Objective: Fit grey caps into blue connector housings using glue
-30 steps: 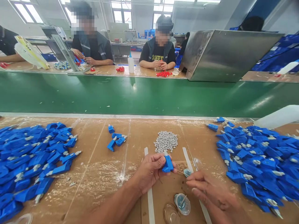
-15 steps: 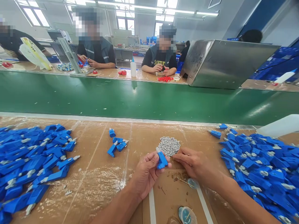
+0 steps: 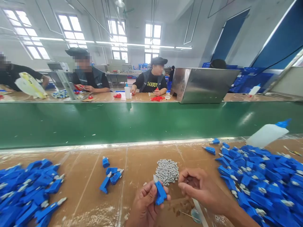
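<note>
At the left hand (image 3: pixel 144 205), fingers curled closed around a blue plastic part (image 3: pixel 161 193), which stands tilted in the grip, a pale tip (image 3: pixel 155 178) showing at its upper end. Just right of it, the right hand (image 3: pixel 201 189) is half closed, thumb and forefinger curved close together; whether they pinch something small cannot be told. Step in hand, as judged: work on this one blue part. The next move appears to call for the right fingers to meet it. Just beyond the hands, a pile of small grey pieces (image 3: pixel 167 171). Below the right hand, a small clear dish (image 3: pixel 195 216). Left of the hands, a few loose blue parts (image 3: pixel 110 175), then a large blue heap (image 3: pixel 28 192). Right of the hands, another blue heap (image 3: pixel 255 186) and a white bottle (image 3: pixel 266 135). Farther on, a green belt (image 3: pixel 142 123); across it, a co-worker (image 3: pixel 151 77) handles red pieces (image 3: pixel 157 98).
</note>
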Motion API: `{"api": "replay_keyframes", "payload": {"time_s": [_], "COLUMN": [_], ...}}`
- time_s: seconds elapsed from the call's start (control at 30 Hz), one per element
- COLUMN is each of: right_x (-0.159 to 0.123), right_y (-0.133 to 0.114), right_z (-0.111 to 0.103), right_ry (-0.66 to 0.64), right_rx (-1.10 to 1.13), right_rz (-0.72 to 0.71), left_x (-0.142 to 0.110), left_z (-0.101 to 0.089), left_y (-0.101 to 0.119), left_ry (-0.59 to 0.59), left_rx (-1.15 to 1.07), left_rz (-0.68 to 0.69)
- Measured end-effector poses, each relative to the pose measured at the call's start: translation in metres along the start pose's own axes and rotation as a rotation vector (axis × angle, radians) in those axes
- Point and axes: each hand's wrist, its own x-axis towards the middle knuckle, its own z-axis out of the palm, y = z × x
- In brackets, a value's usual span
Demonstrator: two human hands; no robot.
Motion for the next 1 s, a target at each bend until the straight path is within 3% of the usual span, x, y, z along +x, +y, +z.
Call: {"api": "replay_keyframes", "payload": {"time_s": [0.17, 0.27, 0.5, 0.7, 0.83, 1.0], "right_x": [-0.015, -0.016, -0.014, -0.015, -0.016, -0.018], "right_y": [0.015, 0.019, 0.006, 0.001, -0.002, -0.009], "right_z": [0.031, 0.046, 0.043, 0.043, 0.044, 0.043], "right_ry": [0.095, 0.159, 0.154, 0.144, 0.136, 0.127], "right_rx": [0.693, 0.902, 0.982, 1.015, 0.993, 0.913], "right_rz": [0.259, 0.351, 0.348, 0.405, 0.439, 0.442], "left_x": [0.007, 0.009, 0.004, 0.000, 0.000, -0.001], "left_z": [-0.007, -0.011, -0.004, 0.004, 0.009, 0.011], "left_y": [-0.014, -0.018, -0.016, -0.013, -0.011, -0.013], "left_ry": [-0.135, -0.188, -0.167, -0.200, -0.248, -0.196], "left_rx": [0.070, 0.111, 0.159, 0.324, 0.450, 0.446], "left_rz": [0.038, 0.043, 0.083, 0.131, 0.184, 0.175]}}
